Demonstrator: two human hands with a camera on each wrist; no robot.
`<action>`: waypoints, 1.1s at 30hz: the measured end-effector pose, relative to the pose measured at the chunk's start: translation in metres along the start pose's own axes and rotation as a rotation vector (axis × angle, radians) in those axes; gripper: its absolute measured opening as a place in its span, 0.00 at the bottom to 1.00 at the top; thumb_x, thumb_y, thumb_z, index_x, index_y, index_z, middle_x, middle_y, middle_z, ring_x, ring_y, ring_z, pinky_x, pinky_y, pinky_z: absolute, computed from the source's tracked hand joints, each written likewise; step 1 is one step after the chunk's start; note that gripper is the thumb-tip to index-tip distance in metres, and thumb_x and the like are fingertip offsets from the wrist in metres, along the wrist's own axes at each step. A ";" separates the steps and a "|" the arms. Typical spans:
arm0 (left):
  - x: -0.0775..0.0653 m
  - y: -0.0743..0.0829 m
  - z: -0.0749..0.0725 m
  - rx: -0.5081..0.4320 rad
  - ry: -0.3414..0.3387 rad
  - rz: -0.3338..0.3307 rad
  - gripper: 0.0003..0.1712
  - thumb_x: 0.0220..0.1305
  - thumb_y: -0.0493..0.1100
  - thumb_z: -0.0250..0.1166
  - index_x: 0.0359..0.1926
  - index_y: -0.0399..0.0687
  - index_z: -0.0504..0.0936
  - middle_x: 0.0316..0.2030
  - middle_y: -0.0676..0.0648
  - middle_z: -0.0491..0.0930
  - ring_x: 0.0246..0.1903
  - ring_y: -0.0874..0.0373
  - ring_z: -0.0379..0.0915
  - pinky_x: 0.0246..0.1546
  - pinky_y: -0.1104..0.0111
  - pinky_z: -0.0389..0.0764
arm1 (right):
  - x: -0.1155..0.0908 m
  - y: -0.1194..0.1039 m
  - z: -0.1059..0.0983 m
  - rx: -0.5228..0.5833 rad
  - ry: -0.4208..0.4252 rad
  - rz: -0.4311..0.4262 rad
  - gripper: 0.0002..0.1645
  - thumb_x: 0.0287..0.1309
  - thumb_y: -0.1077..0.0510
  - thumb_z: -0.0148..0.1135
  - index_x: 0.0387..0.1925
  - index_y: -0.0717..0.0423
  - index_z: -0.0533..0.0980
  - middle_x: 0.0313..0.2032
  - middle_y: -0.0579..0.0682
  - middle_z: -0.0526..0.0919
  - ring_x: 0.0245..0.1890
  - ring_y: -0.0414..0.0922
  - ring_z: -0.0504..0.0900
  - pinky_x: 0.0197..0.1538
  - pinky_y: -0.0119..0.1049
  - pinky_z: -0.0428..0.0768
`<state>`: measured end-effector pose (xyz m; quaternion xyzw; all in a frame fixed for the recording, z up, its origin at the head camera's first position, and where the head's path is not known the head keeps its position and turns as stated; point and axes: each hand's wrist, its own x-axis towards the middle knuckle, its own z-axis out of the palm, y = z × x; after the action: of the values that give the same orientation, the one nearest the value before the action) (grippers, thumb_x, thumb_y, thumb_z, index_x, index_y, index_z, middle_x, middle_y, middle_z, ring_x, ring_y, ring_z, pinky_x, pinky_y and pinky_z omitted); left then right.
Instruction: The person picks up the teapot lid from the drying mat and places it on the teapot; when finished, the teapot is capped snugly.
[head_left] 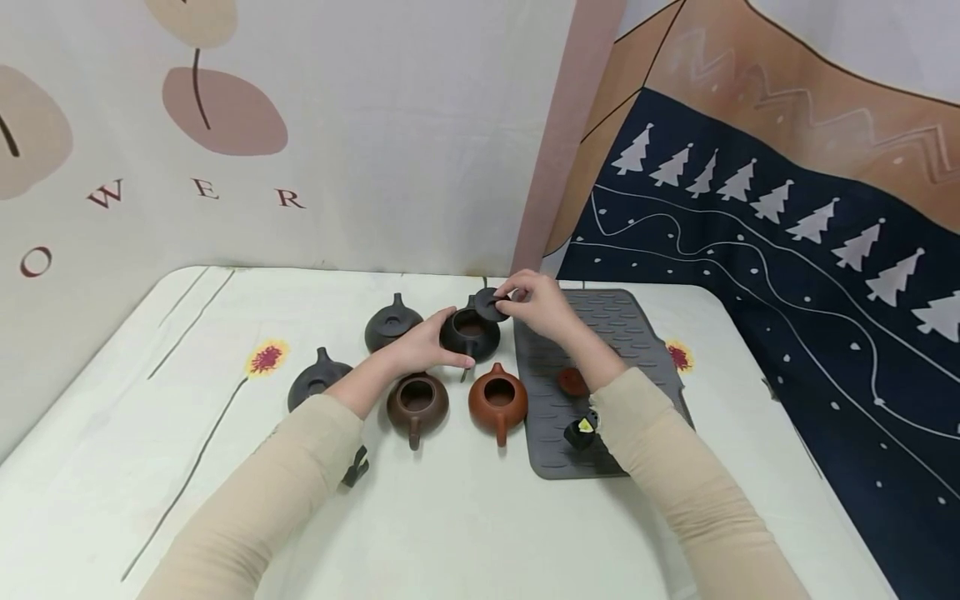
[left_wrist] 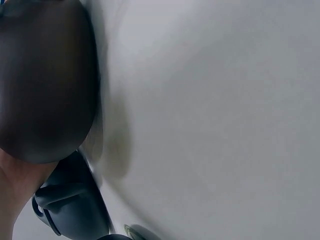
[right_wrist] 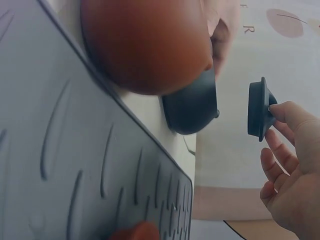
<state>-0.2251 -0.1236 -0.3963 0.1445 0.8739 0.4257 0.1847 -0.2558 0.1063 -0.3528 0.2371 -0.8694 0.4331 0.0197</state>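
My right hand (head_left: 534, 304) pinches a round black teapot lid (head_left: 489, 306) between thumb and fingers, up beside the open black teapot (head_left: 471, 336). In the right wrist view, the thumb and a fingertip grip this lid (right_wrist: 256, 110) by its knob side, and the other fingers curl loosely below. My left hand (head_left: 422, 343) holds the black teapot from the left, fingers at its far side and thumb near its handle. Nearer to me stand a brown teapot (head_left: 427, 402) and an orange-red teapot (head_left: 509, 402), both lidless. The brown teapot (left_wrist: 47, 85) fills the left wrist view's upper left.
Two dark grey teapots stand to the left, one farther back (head_left: 382, 329) and one partly behind my left forearm (head_left: 307, 382). On the right lies a ridged grey mat (head_left: 551, 454) with a reddish lid (head_left: 572, 382) on it, beside my right forearm.
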 end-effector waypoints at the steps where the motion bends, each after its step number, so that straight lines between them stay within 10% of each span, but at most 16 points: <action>1: 0.000 0.000 0.000 0.000 -0.002 0.002 0.61 0.54 0.52 0.73 0.75 0.40 0.41 0.72 0.37 0.48 0.69 0.46 0.48 0.65 0.53 0.56 | 0.001 -0.001 0.002 -0.001 -0.004 0.001 0.07 0.56 0.62 0.67 0.37 0.60 0.84 0.43 0.53 0.79 0.35 0.48 0.72 0.32 0.38 0.72; 33: 0.001 -0.002 -0.001 -0.027 -0.003 0.035 0.60 0.54 0.50 0.73 0.74 0.38 0.42 0.70 0.36 0.52 0.67 0.45 0.54 0.64 0.53 0.59 | 0.010 0.004 0.038 -0.101 -0.082 -0.014 0.06 0.58 0.60 0.66 0.37 0.57 0.84 0.42 0.51 0.80 0.35 0.48 0.73 0.36 0.38 0.73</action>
<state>-0.2264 -0.1246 -0.3976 0.1579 0.8651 0.4406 0.1807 -0.2603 0.0756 -0.3773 0.2593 -0.8886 0.3784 -0.0011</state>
